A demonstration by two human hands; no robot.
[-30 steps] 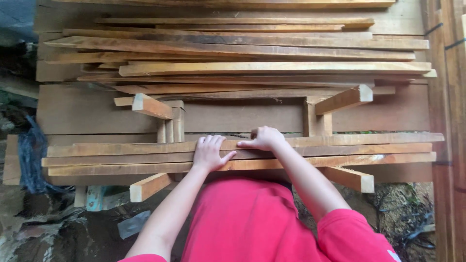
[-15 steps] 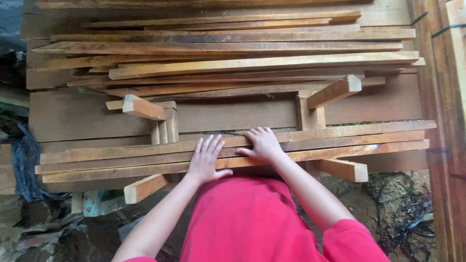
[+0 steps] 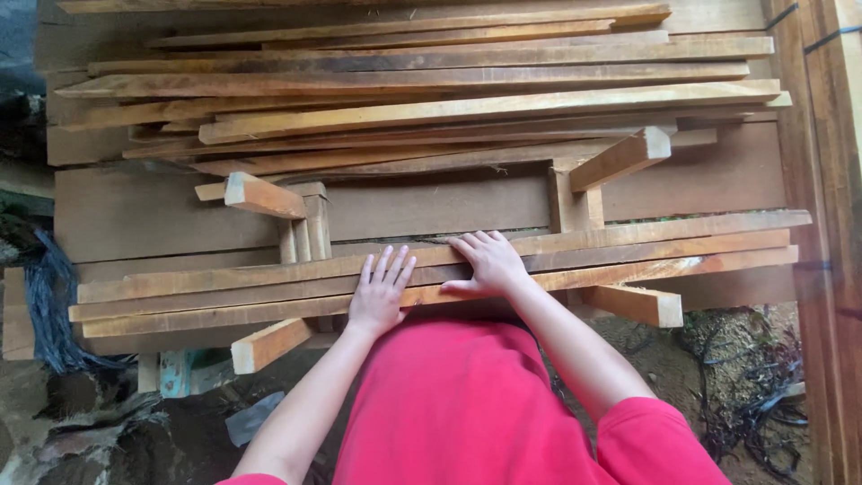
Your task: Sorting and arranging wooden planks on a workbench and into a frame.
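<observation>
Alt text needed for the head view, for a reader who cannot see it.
Seen from above, a person in a red shirt lays the left hand and right hand flat on long wooden slats resting across a wooden frame, with more stacked planks behind.

Outdoors, in soft daylight. Bare dirt ground (image 3: 108, 431) below, with dark tangled wires (image 3: 763, 377) at right and blue-black cords (image 3: 49, 305) at left. Upright wooden beams (image 3: 826, 224) along the right edge.
</observation>
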